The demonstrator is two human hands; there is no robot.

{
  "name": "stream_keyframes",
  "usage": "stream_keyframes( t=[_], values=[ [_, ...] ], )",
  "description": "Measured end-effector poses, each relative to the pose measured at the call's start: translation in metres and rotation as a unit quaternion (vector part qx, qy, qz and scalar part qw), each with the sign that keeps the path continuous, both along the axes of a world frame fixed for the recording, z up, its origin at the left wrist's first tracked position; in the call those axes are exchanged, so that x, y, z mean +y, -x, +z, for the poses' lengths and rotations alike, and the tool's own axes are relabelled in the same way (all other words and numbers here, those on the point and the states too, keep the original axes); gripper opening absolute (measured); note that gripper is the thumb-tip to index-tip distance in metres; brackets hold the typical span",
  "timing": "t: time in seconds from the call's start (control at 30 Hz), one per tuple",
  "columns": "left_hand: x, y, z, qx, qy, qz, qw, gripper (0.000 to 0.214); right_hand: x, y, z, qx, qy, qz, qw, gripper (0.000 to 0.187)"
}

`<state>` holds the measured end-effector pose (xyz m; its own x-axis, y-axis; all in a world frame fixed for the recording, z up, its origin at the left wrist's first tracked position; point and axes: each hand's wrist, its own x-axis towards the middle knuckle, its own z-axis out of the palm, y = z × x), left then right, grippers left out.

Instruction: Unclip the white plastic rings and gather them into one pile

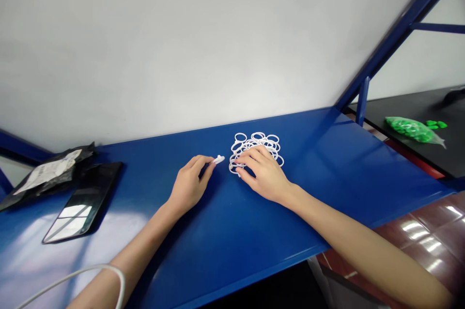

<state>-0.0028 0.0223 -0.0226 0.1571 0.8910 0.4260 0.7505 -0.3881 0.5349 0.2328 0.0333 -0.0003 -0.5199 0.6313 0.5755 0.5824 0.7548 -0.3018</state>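
Note:
My left hand (191, 182) is closed in a pinch on a white ring (219, 159), held edge-on by thumb and fingertips just left of the pile. Whether more than one ring is in that pinch I cannot tell. A pile of several thin white rings (240, 137) lies loosely overlapped on the blue table (218, 246). Over the pile's near left part rests my right hand (265, 175), thumb and fingers curved and apart, their tips by the outermost rings. Its palm and fingers hide part of the pile.
At left lie a black phone (87, 197) and a dark plastic package (47, 173) with a white label. A white cable (72, 275) crosses my left forearm. A white wall (218, 42) stands behind. On a black table at right lies a bag of green pieces (414, 130).

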Motion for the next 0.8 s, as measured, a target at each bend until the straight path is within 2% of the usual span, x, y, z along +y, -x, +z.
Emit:
stream_keyframes(
  t=[0.07, 0.17, 0.3, 0.4, 0.47, 0.53, 0.67, 0.73, 0.8],
  values=[
    [-0.008, -0.007, 0.007, -0.087, 0.041, -0.020, 0.995, 0.030, -0.001, 0.000, 0.000, 0.022, 0.016, 0.027, 0.999, 0.019],
    [-0.020, -0.018, 0.011, -0.203, 0.104, -0.051, 0.972, 0.034, -0.005, 0.001, -0.001, 0.054, 0.041, 0.047, 0.997, 0.020],
    [-0.032, -0.027, 0.010, -0.264, 0.156, -0.072, 0.949, 0.033, -0.009, 0.006, 0.000, 0.069, 0.083, 0.049, 0.993, 0.014],
    [-0.035, -0.028, 0.011, -0.267, 0.190, -0.095, 0.940, 0.030, -0.012, 0.008, 0.004, 0.084, 0.206, 0.069, 0.973, 0.014],
    [-0.037, -0.026, 0.015, -0.256, 0.213, -0.127, 0.934, 0.028, -0.014, 0.007, 0.008, 0.095, 0.306, 0.101, 0.942, 0.018],
    [-0.039, -0.023, 0.022, -0.227, 0.237, -0.170, 0.929, 0.026, -0.016, 0.005, 0.011, 0.100, 0.370, 0.136, 0.914, 0.024],
    [-0.045, -0.021, 0.033, -0.139, 0.239, -0.262, 0.925, 0.026, -0.019, 0.002, 0.013, 0.096, 0.422, 0.202, 0.878, 0.042],
    [-0.047, -0.022, 0.036, -0.126, 0.235, -0.306, 0.914, 0.028, -0.019, 0.002, 0.012, 0.113, 0.447, 0.246, 0.853, 0.053],
    [-0.048, -0.023, 0.036, -0.136, 0.237, -0.320, 0.907, 0.035, -0.020, 0.004, 0.010, 0.139, 0.455, 0.270, 0.837, 0.063]
  ],
)
